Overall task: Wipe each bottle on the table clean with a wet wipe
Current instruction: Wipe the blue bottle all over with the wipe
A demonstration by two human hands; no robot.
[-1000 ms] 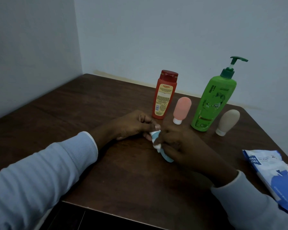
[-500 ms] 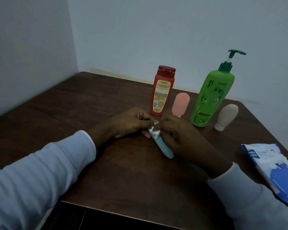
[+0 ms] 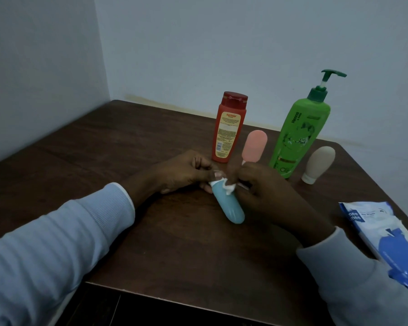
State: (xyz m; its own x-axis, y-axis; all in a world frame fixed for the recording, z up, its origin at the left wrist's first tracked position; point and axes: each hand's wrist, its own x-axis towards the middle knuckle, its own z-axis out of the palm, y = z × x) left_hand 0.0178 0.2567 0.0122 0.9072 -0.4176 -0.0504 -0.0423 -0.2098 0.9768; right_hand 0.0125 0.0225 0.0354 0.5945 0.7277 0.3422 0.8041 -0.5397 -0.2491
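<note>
The left hand (image 3: pixel 184 171) is pinching the cap end of the small blue bottle (image 3: pixel 229 203) low over mid-table (image 3: pixel 151 243), the right hand (image 3: pixel 264 191) is pinching a wet wipe (image 3: pixel 230 188) against it; probably light, soft and wet-slippery, so the stiffer cap is offering the surest hold.

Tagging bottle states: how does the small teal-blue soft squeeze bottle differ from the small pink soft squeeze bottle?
Pose: the teal-blue squeeze bottle lies slanted; the pink squeeze bottle stands cap-down. State: the left hand holds the teal-blue one's cap end, the right hand presses a white wet wipe on it; the pink one is unheld. Both: rounded shape, white cap.
</note>
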